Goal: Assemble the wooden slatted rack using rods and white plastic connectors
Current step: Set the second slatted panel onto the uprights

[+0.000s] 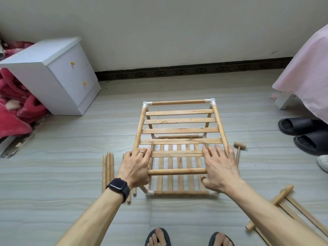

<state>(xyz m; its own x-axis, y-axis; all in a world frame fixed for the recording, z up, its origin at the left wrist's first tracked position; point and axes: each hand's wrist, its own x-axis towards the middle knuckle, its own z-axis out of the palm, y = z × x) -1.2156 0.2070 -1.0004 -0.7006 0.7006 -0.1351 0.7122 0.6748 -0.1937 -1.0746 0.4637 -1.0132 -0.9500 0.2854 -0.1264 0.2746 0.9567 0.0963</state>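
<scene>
A wooden slatted rack (pixel 179 130) stands on the tiled floor in the middle. Its upper slatted shelf sits above a lower shelf (pixel 179 181). White plastic connectors join the far corners, one on the left (pixel 145 104) and one on the right (pixel 211 101). My left hand (pixel 136 166) grips the near left corner of the upper shelf, covering what is there. My right hand (pixel 220 167) grips the near right corner, fingers laid over the slats. Between both hands runs the near front rod (pixel 177 171).
Loose rods (pixel 107 171) lie on the floor left of the rack. A small wooden mallet (pixel 238 150) lies to its right. Another slatted panel (pixel 291 213) lies at lower right. A white nightstand (pixel 58 75) stands far left, black slippers (pixel 305 134) right. My feet (pixel 188 237) are at the bottom.
</scene>
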